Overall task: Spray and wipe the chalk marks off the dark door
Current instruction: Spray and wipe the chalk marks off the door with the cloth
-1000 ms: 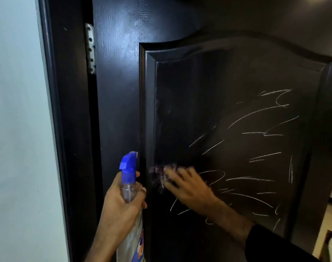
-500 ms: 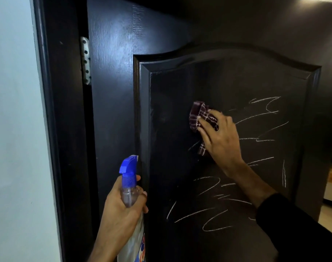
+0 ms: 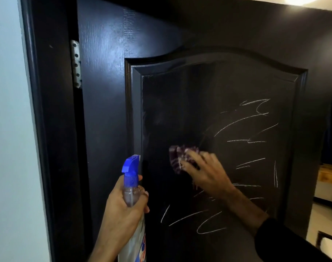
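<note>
One spray bottle (image 3: 132, 214) stands upright in the left hand (image 3: 123, 210), whose fingers are wrapped closed around its clear neck just below the blue trigger head (image 3: 131, 168); the label low on the bottle shows red and blue lettering, cut off by the frame edge and not readable. The bottle sits just left of the raised panel (image 3: 180, 103) of the dark door (image 3: 104, 91). The right hand (image 3: 206, 173) presses one crumpled maroon checked cloth (image 3: 177, 157) flat against the panel near its middle, fingers spread over the cloth and blurred. White chalk marks (image 3: 242, 120) streak the panel to the right of and below the cloth, too many and too tangled to count. One metal hinge (image 3: 75, 63) shows at the door's left edge, beside the dark door frame (image 3: 47, 110).
</note>
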`<control>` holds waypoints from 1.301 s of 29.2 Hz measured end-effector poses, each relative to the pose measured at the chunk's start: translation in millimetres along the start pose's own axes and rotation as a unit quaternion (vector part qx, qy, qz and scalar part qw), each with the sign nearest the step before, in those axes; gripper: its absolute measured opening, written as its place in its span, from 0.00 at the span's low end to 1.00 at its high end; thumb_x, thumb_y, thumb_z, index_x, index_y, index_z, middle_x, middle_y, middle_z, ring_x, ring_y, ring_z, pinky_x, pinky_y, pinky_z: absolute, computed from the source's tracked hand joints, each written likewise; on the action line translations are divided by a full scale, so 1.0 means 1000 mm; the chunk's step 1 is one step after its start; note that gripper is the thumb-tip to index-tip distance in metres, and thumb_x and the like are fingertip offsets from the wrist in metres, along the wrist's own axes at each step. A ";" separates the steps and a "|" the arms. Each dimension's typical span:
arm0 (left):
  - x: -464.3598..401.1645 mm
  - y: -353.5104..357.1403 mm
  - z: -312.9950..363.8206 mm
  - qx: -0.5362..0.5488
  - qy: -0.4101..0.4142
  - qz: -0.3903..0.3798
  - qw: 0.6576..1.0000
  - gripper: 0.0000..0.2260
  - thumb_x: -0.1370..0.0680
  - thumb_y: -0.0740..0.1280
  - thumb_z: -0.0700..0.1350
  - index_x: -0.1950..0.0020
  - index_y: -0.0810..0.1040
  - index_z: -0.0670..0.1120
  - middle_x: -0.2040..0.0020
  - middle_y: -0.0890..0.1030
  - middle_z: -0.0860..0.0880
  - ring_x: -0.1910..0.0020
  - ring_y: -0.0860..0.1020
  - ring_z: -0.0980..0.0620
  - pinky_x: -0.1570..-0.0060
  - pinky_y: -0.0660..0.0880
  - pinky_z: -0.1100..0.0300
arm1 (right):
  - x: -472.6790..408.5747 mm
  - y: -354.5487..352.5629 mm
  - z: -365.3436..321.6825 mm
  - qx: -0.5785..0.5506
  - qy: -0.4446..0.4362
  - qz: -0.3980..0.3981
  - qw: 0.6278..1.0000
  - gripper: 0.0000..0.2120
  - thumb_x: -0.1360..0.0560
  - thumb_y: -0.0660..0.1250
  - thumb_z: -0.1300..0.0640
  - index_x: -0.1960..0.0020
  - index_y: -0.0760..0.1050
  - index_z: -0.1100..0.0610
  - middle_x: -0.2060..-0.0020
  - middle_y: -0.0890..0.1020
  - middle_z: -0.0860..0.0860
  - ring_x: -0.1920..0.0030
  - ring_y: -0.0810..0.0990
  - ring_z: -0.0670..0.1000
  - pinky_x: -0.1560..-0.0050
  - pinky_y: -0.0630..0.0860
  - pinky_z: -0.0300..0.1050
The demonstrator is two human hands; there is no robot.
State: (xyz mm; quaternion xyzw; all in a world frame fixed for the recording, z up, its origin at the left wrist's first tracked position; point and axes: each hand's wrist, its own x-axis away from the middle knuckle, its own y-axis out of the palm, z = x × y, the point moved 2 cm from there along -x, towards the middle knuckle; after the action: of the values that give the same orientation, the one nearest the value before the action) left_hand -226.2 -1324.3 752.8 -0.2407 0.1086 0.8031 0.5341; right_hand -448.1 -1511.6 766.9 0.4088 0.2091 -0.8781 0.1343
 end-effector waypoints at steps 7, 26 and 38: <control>-0.003 0.006 0.006 0.010 0.011 -0.009 1.000 0.15 0.23 0.71 0.37 0.42 0.77 0.54 0.62 0.83 0.45 0.65 0.85 0.45 0.62 0.78 0.71 | -0.026 -0.034 0.091 0.037 0.239 0.084 0.967 0.17 0.19 0.68 0.53 0.32 0.78 0.56 0.33 0.72 0.59 0.45 0.73 0.58 0.51 0.77 0.54; -0.012 0.052 0.026 0.014 0.046 -0.083 0.995 0.15 0.23 0.71 0.36 0.47 0.77 0.56 0.62 0.83 0.45 0.66 0.85 0.45 0.59 0.82 0.62 | 0.018 -0.041 0.130 0.053 0.294 0.080 0.951 0.19 0.19 0.66 0.52 0.31 0.77 0.57 0.32 0.72 0.59 0.43 0.72 0.56 0.48 0.78 0.53; -0.023 0.080 0.041 0.053 0.081 -0.104 0.990 0.15 0.23 0.70 0.37 0.46 0.77 0.58 0.61 0.83 0.44 0.66 0.85 0.44 0.58 0.83 0.59 | 0.055 -0.027 0.087 0.081 0.198 0.039 0.976 0.18 0.19 0.62 0.52 0.34 0.78 0.59 0.39 0.79 0.63 0.52 0.80 0.58 0.60 0.81 0.52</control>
State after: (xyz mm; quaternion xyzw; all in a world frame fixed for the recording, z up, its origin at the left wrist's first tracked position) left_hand -302.8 -1357.6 793.2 -0.2862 0.1677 0.7145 0.6160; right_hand -551.5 -1532.9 781.3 0.5919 0.1432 -0.7879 0.0910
